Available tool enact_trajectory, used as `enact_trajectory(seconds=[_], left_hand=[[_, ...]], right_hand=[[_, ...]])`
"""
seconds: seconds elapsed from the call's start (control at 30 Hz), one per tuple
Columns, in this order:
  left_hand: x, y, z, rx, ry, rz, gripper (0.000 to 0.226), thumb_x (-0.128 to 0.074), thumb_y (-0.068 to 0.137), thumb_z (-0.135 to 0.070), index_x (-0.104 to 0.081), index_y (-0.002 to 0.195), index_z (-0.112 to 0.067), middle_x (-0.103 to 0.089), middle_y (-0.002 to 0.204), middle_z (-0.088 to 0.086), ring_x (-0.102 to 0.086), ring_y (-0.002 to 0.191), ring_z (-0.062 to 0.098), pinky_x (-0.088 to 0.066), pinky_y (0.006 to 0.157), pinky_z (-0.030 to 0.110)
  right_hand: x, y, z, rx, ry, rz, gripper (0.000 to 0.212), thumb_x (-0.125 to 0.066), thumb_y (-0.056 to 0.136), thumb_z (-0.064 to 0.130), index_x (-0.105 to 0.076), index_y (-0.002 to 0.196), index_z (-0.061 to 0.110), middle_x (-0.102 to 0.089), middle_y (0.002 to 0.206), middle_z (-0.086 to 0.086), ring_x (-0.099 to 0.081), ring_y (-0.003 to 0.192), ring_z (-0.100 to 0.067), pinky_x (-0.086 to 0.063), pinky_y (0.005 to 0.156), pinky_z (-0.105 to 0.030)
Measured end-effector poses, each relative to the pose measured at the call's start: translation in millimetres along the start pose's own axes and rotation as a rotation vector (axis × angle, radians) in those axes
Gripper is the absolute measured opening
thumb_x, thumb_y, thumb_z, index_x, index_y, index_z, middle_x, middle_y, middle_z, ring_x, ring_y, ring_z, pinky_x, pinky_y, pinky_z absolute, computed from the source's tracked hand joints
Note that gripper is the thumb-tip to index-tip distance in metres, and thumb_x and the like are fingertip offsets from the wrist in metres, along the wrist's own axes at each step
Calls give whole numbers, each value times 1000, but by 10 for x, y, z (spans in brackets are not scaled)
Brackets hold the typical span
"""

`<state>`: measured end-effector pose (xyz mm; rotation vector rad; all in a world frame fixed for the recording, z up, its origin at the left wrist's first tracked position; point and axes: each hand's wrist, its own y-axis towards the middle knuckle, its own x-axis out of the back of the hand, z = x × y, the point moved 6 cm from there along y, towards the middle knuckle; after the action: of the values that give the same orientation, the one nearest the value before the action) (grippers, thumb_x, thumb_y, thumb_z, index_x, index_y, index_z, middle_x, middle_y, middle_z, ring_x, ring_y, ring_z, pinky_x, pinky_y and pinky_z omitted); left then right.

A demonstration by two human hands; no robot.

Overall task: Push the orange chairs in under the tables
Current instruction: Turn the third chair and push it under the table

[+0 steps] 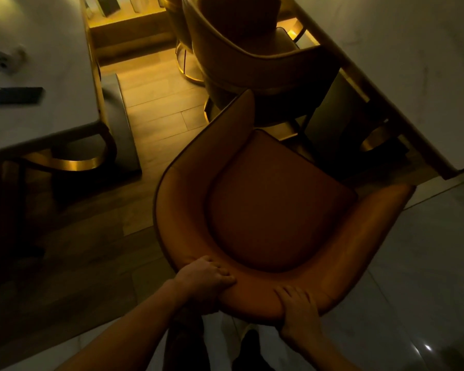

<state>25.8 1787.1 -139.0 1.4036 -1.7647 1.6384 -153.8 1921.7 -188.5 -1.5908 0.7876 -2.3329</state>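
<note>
Left hand (208, 281), right hand (296, 307) clamped on chair (276, 199) backrest; seat angled toward right counter (402, 65), not yet under. Risk: arm catching counter edge or neighbouring chair (252, 60) if pushed skewed.

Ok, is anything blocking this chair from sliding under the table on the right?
Nothing visible blocks it. Both hands, left hand and right hand, grip the orange chair back; its front faces the right table. The second chair sits alongside.

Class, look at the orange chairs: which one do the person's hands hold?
The nearest chair, seat fully visible: the left hand and right hand grip its backrest. The farther chair beside the right table is untouched.
</note>
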Motion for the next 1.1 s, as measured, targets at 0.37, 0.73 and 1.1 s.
enact_trajectory(seconds=[0.37, 0.73, 1.1], left_hand=[[292, -285, 833, 26, -1, -19, 60, -56, 87, -49, -35, 141, -37, -46, 143, -10, -41, 130, 15, -28, 107, 43], [513, -450, 1762, 44, 71, 24, 73, -61, 81, -57, -31, 145, -37, -37, 150, -9, -30, 138, 13, -18, 114, 43], [486, -478, 1834, 75, 90, -45, 72, -63, 75, -60, -36, 140, -40, -44, 145, -12, -37, 134, 12, -24, 111, 44]], right_hand=[[138, 508, 757, -20, -43, 64, 87, -67, 69, 34, -24, 145, 34, -37, 141, 2, -33, 128, -24, -24, 106, -43], [202, 1181, 1437, 34, -43, 105, 91, -69, 76, 41, -16, 148, 24, -30, 148, -1, -28, 133, -27, -22, 110, -49], [186, 1216, 1493, 39, -60, 106, 95, -71, 75, 46, -15, 148, 24, -30, 149, -1, -29, 134, -25, -22, 111, -47]])
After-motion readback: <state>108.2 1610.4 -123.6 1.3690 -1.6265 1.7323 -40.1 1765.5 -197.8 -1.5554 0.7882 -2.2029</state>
